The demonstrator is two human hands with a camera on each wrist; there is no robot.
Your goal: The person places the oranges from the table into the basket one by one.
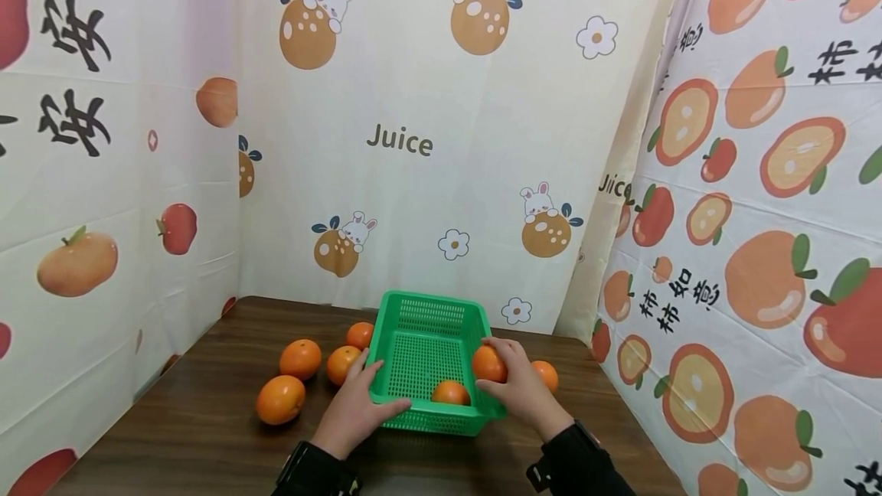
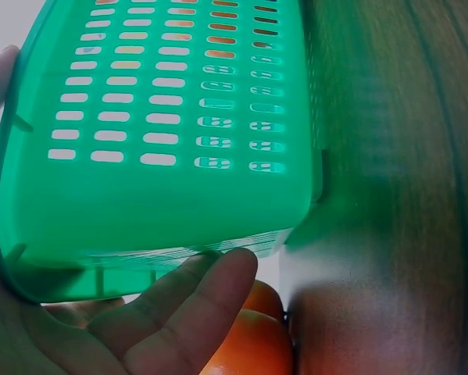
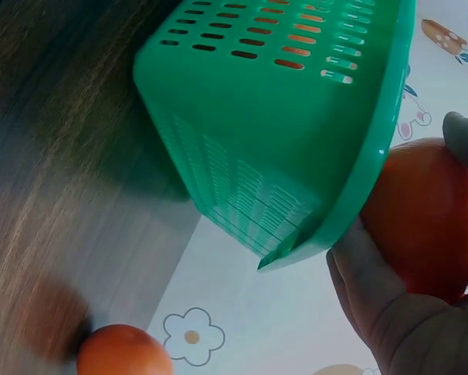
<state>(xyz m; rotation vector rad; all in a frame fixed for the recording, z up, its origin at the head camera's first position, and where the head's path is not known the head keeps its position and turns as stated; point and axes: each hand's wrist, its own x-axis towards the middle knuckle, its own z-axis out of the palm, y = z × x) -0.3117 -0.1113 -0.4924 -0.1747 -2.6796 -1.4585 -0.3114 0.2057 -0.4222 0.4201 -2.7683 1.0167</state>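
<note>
A green plastic basket (image 1: pixel 441 421) with slotted walls stands on the table. One orange (image 1: pixel 451 393) lies inside by its front wall. My left hand (image 1: pixel 354 409) holds the basket's front left corner; in the left wrist view its fingers (image 2: pixel 191 316) lie along the outer side wall. With my right hand (image 1: pixel 527 393) I grip another orange (image 1: pixel 486 364) at the basket's right rim. The right wrist view shows this held orange (image 3: pixel 429 223) beside the rim, between thumb and fingers.
Several oranges (image 1: pixel 280 399) rest on the brown wooden table (image 1: pixel 207 404) left of the basket. One more orange (image 1: pixel 547 376) sits to its right, partly behind my right hand. Printed cloths (image 1: pixel 413 197) hang at the back and both sides.
</note>
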